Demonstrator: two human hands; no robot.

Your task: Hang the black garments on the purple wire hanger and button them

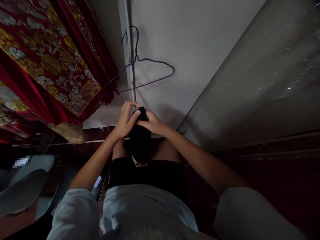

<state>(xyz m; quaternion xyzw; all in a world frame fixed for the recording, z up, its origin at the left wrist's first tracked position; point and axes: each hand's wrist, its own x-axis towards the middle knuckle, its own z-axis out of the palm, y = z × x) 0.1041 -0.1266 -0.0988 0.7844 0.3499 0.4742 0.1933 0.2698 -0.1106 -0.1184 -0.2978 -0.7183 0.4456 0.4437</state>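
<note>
A black sock (140, 140) hangs in front of me, above my knees and black shorts. My left hand (126, 120) pinches its top edge from the left, fingers curled round the cloth. From the right, my right hand (153, 122) grips the same top edge. Both hands sit close together at the sock's opening. The sock's lower end droops toward my lap.
A purple wire hanger (150, 71) hangs on the white wall (190, 40) ahead. Red and gold patterned cloth (47, 56) hangs at the left. A grey shiny surface (262, 83) slopes at the right. A phone (97, 182) lies by my left thigh, and grey cushions (25, 186) at the far left.
</note>
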